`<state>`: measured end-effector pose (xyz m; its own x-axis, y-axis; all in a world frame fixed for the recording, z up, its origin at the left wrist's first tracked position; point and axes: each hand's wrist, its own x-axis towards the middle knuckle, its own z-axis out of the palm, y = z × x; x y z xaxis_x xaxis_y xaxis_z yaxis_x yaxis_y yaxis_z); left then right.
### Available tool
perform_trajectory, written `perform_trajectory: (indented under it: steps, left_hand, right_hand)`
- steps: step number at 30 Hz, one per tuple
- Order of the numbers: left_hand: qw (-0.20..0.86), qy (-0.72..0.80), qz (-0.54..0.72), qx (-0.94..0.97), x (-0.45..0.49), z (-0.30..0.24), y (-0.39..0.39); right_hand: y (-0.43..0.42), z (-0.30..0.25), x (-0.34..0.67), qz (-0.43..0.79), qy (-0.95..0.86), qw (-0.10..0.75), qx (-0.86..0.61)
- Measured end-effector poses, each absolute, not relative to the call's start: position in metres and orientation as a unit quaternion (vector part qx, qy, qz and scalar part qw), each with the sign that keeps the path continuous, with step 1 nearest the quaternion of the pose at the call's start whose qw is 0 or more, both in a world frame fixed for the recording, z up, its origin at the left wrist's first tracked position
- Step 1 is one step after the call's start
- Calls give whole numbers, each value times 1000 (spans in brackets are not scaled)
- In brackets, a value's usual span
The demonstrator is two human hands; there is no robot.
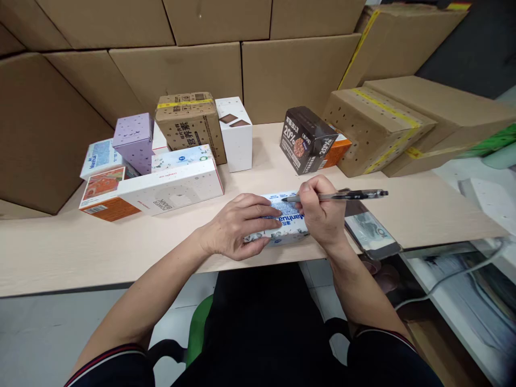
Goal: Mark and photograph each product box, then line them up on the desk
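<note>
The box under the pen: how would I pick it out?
Start at the near edge of the pale wooden table. A flat blue-and-white box lies there, under the left hand and the pen. Every other box sits farther back, untouched.

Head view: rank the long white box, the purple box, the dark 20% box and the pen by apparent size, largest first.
1. long white box, clearly the largest.
2-3. dark 20% box and purple box: too alike to rank; both stand farther back.
4. pen, smallest, though nearest the camera.
</note>
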<state>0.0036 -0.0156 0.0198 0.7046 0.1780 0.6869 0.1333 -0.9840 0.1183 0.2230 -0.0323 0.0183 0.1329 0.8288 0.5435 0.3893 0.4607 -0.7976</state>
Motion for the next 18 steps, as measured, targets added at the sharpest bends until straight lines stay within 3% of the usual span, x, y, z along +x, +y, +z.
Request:
perform_trajectory:
  steps: [18]
  left_hand:
    - [32,96,365,925,3,19,-17]
  right_hand:
    - [-31,22,221,184,-657,556,-475]
